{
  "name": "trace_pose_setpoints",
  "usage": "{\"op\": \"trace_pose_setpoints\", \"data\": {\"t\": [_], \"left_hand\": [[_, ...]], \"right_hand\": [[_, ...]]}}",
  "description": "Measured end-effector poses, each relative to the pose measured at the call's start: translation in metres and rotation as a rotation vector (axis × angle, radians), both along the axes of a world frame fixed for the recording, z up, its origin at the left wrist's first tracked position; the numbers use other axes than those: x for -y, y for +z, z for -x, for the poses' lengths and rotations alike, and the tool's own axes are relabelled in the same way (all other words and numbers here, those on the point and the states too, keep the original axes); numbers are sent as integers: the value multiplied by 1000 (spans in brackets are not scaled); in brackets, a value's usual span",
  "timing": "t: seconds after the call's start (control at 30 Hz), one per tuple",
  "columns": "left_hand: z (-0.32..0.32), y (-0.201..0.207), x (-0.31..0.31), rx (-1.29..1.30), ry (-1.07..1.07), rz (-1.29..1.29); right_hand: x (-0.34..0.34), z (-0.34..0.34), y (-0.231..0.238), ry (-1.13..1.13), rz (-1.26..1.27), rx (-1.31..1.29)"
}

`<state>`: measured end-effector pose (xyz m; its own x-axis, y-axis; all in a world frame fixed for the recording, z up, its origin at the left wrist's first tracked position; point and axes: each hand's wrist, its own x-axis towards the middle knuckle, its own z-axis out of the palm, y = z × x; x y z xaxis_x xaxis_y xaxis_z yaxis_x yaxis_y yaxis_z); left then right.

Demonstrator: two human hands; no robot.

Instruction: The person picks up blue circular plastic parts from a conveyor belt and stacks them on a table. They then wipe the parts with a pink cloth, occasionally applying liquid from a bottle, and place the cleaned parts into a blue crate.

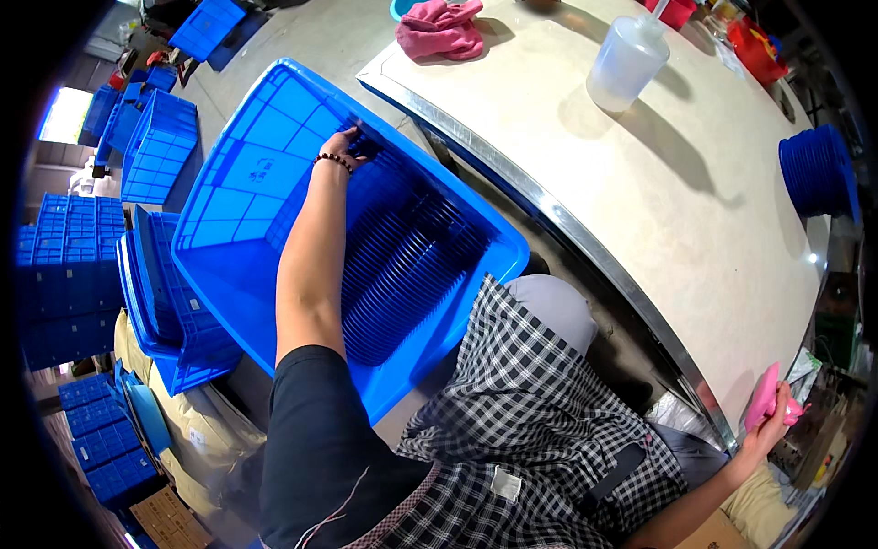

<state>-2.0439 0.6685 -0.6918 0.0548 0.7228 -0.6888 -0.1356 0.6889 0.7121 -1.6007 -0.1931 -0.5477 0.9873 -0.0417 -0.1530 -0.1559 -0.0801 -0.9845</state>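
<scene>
My left hand (340, 146), with a beaded bracelet at the wrist, reaches deep into a large blue plastic crate (247, 197). Its fingers curl at the far end of a row of thin blue discs (402, 284), seemingly gripping some of them, though shadow partly hides the fingertips. The discs stand packed side by side along the crate's bottom. Out at the right, beside the table's near corner, my right hand (773, 430) is closed on a pink cloth (763, 398).
A pale metal-edged table (677, 238) runs along the right. It carries a squeeze bottle (629, 62), a crumpled pink cloth (441, 29), a stack of blue discs (817, 172) and a red container (757, 53). Stacked blue crates (71, 265) stand at the left, near a cardboard box (171, 520).
</scene>
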Motion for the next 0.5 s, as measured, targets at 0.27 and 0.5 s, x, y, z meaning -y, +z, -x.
{"op": "trace_pose_setpoints", "data": {"t": [0.27,0.5], "left_hand": [[5,4,7,40,-60,95],[0,12,20,-5,-68,66]], "right_hand": [[7,0,-4,-2,-17,-18],[2,3,-3,17,-63,-33]]}}
